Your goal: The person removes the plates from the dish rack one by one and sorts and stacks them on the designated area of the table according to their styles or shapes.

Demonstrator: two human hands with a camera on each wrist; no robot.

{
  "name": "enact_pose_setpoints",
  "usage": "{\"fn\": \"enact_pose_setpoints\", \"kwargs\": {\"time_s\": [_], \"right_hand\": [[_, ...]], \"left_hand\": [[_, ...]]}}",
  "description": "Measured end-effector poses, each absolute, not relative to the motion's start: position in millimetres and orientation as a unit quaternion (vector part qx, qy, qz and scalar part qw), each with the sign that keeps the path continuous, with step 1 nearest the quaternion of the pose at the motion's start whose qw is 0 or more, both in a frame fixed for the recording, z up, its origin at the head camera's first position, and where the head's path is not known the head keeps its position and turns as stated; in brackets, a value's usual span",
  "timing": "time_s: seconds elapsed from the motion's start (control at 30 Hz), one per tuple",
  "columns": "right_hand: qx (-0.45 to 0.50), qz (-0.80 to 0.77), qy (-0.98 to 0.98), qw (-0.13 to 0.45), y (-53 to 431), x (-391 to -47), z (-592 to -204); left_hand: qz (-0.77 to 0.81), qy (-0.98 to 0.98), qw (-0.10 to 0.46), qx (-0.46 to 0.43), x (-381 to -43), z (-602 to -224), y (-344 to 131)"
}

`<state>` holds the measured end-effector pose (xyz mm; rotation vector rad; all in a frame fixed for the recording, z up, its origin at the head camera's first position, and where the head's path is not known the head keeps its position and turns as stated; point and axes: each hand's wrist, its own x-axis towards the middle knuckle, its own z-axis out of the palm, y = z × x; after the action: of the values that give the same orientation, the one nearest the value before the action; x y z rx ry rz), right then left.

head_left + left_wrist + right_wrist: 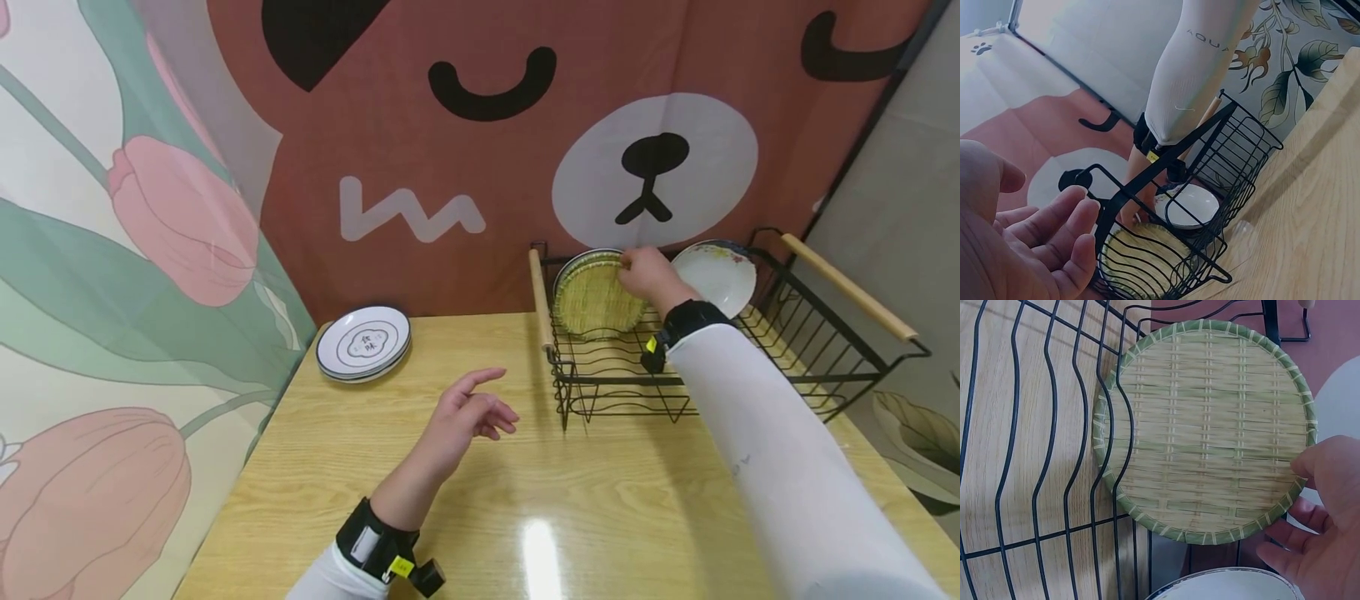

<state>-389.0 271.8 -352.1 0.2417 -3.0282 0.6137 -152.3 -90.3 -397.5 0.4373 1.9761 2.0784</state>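
A round woven bamboo tray (1210, 437) with a green rim stands upright in a black wire dish rack (615, 379). My right hand (651, 273) pinches the tray's edge, thumb on the front face and fingers behind the rim. Behind the tray in the head view, the edge of a dark-rimmed plate (567, 268) shows. A white bowl (716, 279) with a floral rim leans in the rack to the right of that hand. Above the table, left of the rack, my left hand (468, 417) hovers with loosely bent fingers and nothing in them.
A short stack of white plates (363, 343) with dark rims lies at the table's back left. The rack has wooden handles (847, 283) at its ends. Behind the wooden table (450, 500) hangs a cloth (420, 158) printed with a bear face.
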Motion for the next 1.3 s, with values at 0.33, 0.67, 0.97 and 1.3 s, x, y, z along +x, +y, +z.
{"fn": "enact_pose_setpoints", "kwargs": {"time_s": [0.33,0.67,0.97,1.3], "right_hand": [[0.091,0.199,-0.976,0.001,278,-389,-350],[0.095,0.206,-0.973,0.049,288,-376,-336],[0.095,0.261,-0.956,0.096,297,-358,-313],[0.044,0.465,-0.881,0.081,288,-315,-296]], "left_hand": [[0.711,0.678,0.111,0.149,-158,-398,-96],[0.717,0.677,0.093,0.137,-159,-392,-103],[0.725,0.672,0.080,0.131,-162,-389,-111],[0.742,0.652,0.085,0.134,-160,-382,-115]]}}
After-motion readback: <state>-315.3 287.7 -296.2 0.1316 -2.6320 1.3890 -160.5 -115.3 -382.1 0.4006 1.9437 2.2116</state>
